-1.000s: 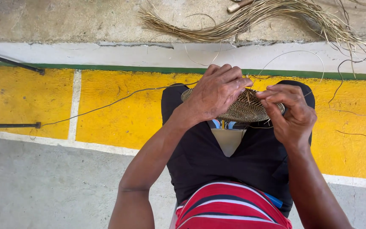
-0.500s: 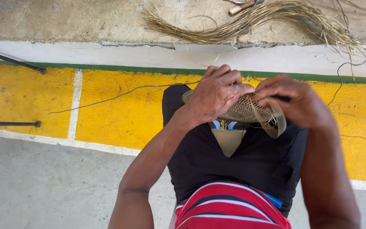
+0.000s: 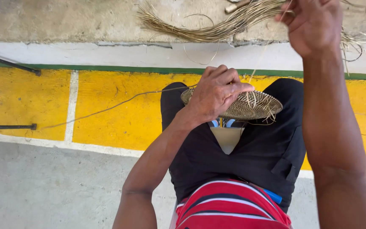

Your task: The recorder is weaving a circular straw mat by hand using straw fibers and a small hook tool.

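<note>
Now we see left hand point(image 3: 214, 93) clamped on woven disc point(image 3: 244, 105) over knees, flat. Right hand point(image 3: 312, 25) raised well above, pinching thin fibre strand point(image 3: 257, 70) running down to disc. Left hand nearer.

Bright, even daylight, with a little motion blur on the raised hand.

Light falls softly from above across the floor point(image 3: 43, 191), so the yellow painted band point(image 3: 119, 114) looks saturated and no glare shows. Shadows are faint: a soft dark patch lies under the woven disc point(image 3: 250, 106) on the black shorts point(image 3: 255, 157). The right hand point(image 3: 314, 25), near the top edge, is slightly smeared, while the left hand point(image 3: 217, 91) is sharp. The forearms swell toward the bottom edge from wide-angle stretch.
</note>
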